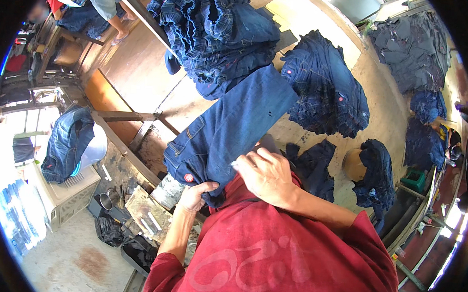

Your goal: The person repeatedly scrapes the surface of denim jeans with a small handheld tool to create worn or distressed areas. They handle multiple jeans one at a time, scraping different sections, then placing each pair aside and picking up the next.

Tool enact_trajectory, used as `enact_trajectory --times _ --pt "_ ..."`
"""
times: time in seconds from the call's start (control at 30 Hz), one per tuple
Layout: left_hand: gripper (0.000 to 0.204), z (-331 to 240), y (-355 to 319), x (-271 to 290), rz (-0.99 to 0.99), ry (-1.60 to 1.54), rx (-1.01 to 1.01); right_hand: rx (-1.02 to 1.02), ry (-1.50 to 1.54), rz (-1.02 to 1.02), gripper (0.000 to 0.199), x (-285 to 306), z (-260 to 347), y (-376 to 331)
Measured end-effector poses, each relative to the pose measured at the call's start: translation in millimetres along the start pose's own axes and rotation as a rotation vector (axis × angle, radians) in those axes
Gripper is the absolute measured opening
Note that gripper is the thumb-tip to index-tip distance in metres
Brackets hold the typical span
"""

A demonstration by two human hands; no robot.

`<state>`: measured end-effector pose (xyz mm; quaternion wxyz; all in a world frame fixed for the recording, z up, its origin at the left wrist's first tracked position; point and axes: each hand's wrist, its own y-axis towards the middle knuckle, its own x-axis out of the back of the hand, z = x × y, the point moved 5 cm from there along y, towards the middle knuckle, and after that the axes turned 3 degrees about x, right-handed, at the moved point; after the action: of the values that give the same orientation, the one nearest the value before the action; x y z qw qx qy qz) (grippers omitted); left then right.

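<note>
A pair of dark blue jeans (229,127) lies folded lengthwise in front of me, its legs pointing away to the upper right. My left hand (194,195) grips the jeans at the waist end, thumb on top, beside a small red patch. Over the near edge of the jeans, my right hand (264,176) is closed with curled fingers. A small pale spot shows at its fingertips; whether it is a nail or a thing held cannot be made out. Just beyond the jeans is a big heap of blue jeans (223,36) with elastic waists.
Another jeans pile (328,87) lies to the right, with loose dark garments (316,168) nearer me. Grey clothes (413,52) are heaped far right. At left stand a beige box-shaped appliance (62,196), a wooden frame (125,117) and a metal mug (109,198). A person's leg (112,15) shows upper left.
</note>
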<state>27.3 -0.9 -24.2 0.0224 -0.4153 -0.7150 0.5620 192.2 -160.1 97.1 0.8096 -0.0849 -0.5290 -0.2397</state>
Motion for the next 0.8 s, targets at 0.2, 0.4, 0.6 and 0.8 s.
enact_trajectory --times 0.2,0.4,0.6,0.8 --pt "0.047 -6.3 -1.6 -4.2 0.023 0.012 -0.075 -0.069 -0.125 -0.050 0.013 9.3 -16.6 16.6" --pt "0.054 -9.9 -2.4 -4.0 -0.024 -0.096 -0.174 -0.026 0.201 -0.127 0.016 10.2 -5.1 37.4" --pt "0.047 0.4 -1.6 -0.5 -0.008 -0.132 -0.131 -0.046 -0.051 -0.092 0.013 0.0 0.3 38.7" --pt "0.049 -1.6 -5.4 -7.3 -0.036 -0.118 -0.134 0.047 0.100 -0.035 0.018 2.1 -6.7 41.3"
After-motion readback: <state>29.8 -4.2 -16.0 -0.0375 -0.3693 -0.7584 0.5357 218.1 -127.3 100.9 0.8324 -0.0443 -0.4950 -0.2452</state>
